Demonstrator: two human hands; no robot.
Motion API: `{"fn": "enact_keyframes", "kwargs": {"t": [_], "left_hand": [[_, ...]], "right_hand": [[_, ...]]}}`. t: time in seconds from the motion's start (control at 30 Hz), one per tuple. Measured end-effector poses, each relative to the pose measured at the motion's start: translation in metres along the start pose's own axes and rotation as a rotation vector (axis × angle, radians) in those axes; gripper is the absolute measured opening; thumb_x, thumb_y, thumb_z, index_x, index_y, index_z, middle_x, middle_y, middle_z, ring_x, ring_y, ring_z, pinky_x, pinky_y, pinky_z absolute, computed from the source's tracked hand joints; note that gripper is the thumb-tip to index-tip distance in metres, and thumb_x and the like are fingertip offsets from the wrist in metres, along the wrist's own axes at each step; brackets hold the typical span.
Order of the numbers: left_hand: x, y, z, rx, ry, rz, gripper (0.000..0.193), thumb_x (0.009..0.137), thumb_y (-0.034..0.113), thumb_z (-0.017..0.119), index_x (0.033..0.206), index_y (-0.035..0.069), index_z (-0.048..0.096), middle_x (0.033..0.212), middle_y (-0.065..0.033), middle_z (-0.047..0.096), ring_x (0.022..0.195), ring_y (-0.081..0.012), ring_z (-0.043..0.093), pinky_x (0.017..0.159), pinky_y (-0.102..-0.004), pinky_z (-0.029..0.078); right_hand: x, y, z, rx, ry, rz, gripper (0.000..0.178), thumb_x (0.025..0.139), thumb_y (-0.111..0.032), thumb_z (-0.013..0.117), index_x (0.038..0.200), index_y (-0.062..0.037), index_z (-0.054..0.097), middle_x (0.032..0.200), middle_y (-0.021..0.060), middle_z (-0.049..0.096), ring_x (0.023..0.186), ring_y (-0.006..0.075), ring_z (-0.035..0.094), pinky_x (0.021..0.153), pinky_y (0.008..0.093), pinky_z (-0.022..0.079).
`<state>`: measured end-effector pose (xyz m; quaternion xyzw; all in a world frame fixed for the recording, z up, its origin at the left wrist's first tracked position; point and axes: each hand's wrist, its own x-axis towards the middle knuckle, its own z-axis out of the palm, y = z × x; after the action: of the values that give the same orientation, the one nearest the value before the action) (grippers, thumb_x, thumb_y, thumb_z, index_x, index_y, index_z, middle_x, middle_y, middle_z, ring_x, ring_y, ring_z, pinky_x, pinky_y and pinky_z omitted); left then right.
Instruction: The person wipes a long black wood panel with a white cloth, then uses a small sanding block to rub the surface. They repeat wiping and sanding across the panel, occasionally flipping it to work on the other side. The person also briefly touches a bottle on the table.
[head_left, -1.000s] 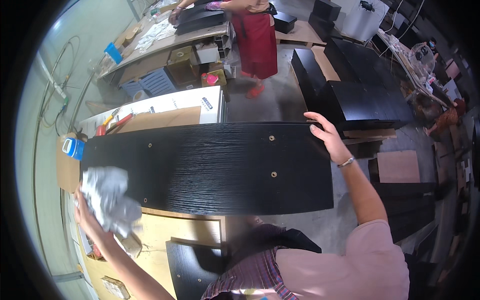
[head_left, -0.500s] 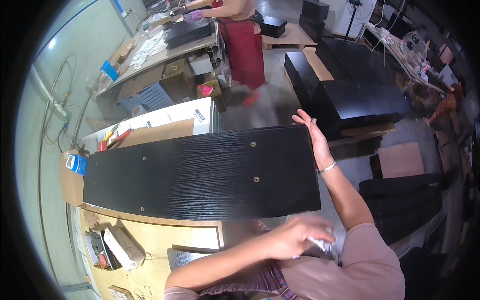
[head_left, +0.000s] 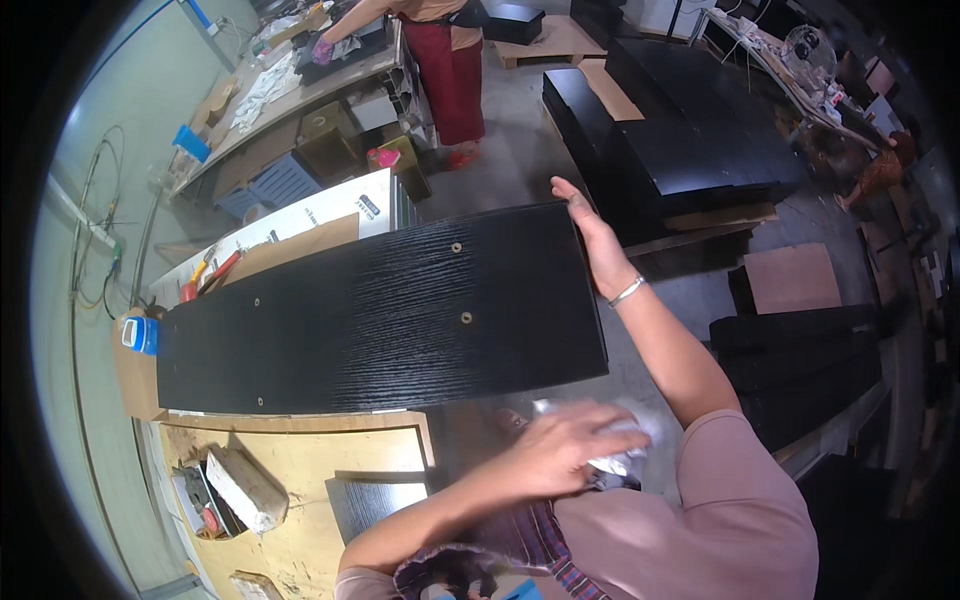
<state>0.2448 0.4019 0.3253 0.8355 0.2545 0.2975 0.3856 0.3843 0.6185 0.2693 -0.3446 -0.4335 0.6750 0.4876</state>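
A long black wood-grain board (head_left: 310,330) lies across the middle, with several small brass-coloured fittings set in its face. Against its right end rests my right hand (head_left: 597,245), fingers stretched past the far corner rather than wrapped round the board. My left hand (head_left: 565,445) is in front of the board's near right corner, apart from it and blurred by motion. It is closed on a crumpled white cloth (head_left: 628,458), which sticks out past the fingers.
Beneath the board's near side is a pale wooden bench (head_left: 330,455) with a small open box (head_left: 205,500) and a dark panel (head_left: 370,505). A red-handled tool (head_left: 222,268) lies beyond. Black panels (head_left: 710,150) are stacked at right. A person in a red apron (head_left: 445,80) works behind.
The view has shifted, so the board and background sit higher and further left. My left hand has moved a little left with the cloth. My right hand stays at the board's end.
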Motion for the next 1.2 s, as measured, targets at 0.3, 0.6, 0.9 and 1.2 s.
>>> {"fn": "enact_keyframes", "kwargs": {"t": [0.3,0.6,0.9,1.2], "left_hand": [[-0.128,0.025,-0.141,-0.125,1.195,-0.577,0.043,0.084,-0.006,0.062,0.126,-0.001,0.065,0.120,-0.0116,0.069,0.108,-0.0204,0.066,0.094,-0.0350,0.054],[0.001,-0.011,-0.019,0.640,0.245,-0.122,0.060,0.067,0.014,0.083,0.125,0.012,0.065,0.129,-0.0160,0.060,0.108,-0.0382,0.059,0.089,-0.0497,0.049],[-0.072,0.028,-0.072,-0.253,0.640,-0.493,0.041,0.088,0.001,0.070,0.129,0.002,0.065,0.118,-0.0090,0.071,0.106,-0.0194,0.067,0.092,-0.0343,0.055],[-0.201,0.059,-0.059,-0.461,1.490,-0.729,0.040,0.092,-0.005,0.059,0.131,-0.010,0.056,0.115,-0.0149,0.069,0.101,-0.0177,0.067,0.093,-0.0305,0.053]], "right_hand": [[-0.016,0.033,-0.007,-0.063,-0.060,-0.050,0.083,0.107,-0.055,0.041,0.164,-0.0038,0.009,0.171,0.0142,0.013,0.158,0.0237,0.012,0.126,0.0353,0.013],[0.002,0.047,-0.025,-0.195,-0.136,-0.043,0.081,0.107,-0.060,0.036,0.165,-0.0090,0.013,0.171,0.0088,0.017,0.157,0.0197,0.015,0.126,0.0323,0.014],[-0.043,-0.035,-0.026,-0.338,0.077,-0.164,0.068,0.107,-0.049,0.047,0.158,-0.0056,0.036,0.165,0.0138,0.033,0.155,0.0224,0.024,0.124,0.0403,0.014],[-0.101,-0.069,0.034,-1.103,-0.302,-0.488,0.036,0.070,-0.011,0.087,0.102,-0.0031,0.074,0.114,0.0096,0.067,0.111,0.0292,0.060,0.097,0.0388,0.050]]}}
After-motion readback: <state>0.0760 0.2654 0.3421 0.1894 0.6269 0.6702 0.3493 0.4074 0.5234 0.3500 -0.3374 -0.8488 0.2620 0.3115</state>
